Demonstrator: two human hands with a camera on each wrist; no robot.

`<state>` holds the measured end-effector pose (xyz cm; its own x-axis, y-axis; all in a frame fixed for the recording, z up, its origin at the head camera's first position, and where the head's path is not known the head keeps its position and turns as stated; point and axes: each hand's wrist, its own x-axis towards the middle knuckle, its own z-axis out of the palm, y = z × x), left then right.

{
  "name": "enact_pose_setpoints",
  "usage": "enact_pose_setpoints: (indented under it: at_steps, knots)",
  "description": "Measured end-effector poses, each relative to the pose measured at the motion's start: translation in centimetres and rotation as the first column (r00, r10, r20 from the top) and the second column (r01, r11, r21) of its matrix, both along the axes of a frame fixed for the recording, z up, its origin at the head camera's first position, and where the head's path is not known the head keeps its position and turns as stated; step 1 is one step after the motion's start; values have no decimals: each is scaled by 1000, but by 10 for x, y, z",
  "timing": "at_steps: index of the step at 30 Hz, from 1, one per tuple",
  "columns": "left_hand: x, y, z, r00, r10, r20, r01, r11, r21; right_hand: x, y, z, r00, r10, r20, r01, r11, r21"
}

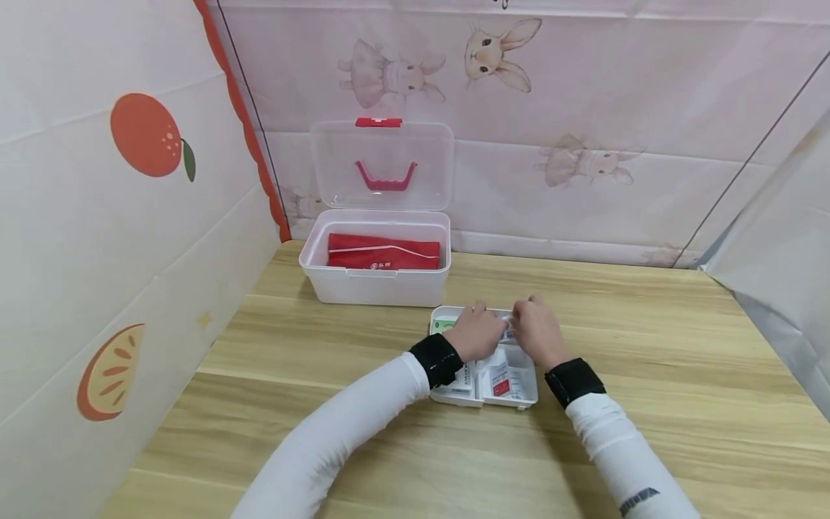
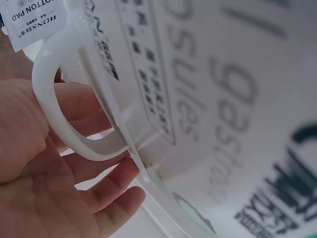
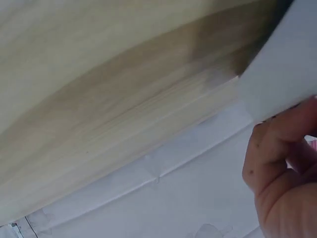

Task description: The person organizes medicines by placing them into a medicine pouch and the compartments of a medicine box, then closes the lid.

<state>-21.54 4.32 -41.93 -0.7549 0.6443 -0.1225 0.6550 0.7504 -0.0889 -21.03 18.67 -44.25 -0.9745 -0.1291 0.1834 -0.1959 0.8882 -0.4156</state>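
A white divided tray (image 1: 478, 398) with small packets and boxes lies on the table. My left hand (image 1: 475, 334) is over its middle; in the left wrist view, bent fingers pass behind a curved white handle (image 2: 44, 94), beside a medicine box (image 2: 213, 99) printed with "gastro". Whether they grip the handle is hidden. My right hand (image 1: 540, 335) is at the tray's right rim, over the upper right compartment. Its fingers bend over the white wall (image 3: 287, 64) in the right wrist view; I cannot tell what they pinch. A bluish-printed packet (image 1: 509, 330) shows between both hands.
Behind the tray, to the left, stands a clear-lidded box (image 1: 382, 288), open, with a red cloth pouch (image 1: 384, 252) inside. A red-and-white packet (image 1: 501, 380) lies in the tray's lower right compartment. Printed wall sheets (image 1: 583, 194) bound the wooden table (image 1: 648, 339).
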Motion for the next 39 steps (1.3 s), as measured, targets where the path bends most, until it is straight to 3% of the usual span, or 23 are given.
enact_pose_setpoints:
  at_steps: [8,16,19,22,27,31,36,39]
  knots:
    - [3,4,0,1000,-5,-11,4,999,-46,10,15,9,995,97,36,-100,992,78]
    - [-1,1,1,998,-34,-51,30,997,-73,10,17,24,985,166,39,-171,955,244]
    - [-3,-3,3,998,-66,2,66,996,-54,9,10,26,987,156,46,-162,925,343]
    - [-6,-9,6,989,-96,113,101,994,-34,9,3,27,989,139,51,-148,891,428]
    - [-16,-17,11,942,-203,268,201,979,36,9,-3,27,990,119,81,-144,835,531]
    - [-21,-21,11,913,-262,313,237,965,116,9,-3,29,985,108,132,-162,829,535]
    - [-20,-24,11,930,-227,289,215,974,74,9,-1,32,976,119,180,-195,842,502]
    - [-18,-24,12,940,-211,267,213,977,23,8,-1,30,980,104,168,-176,848,500]
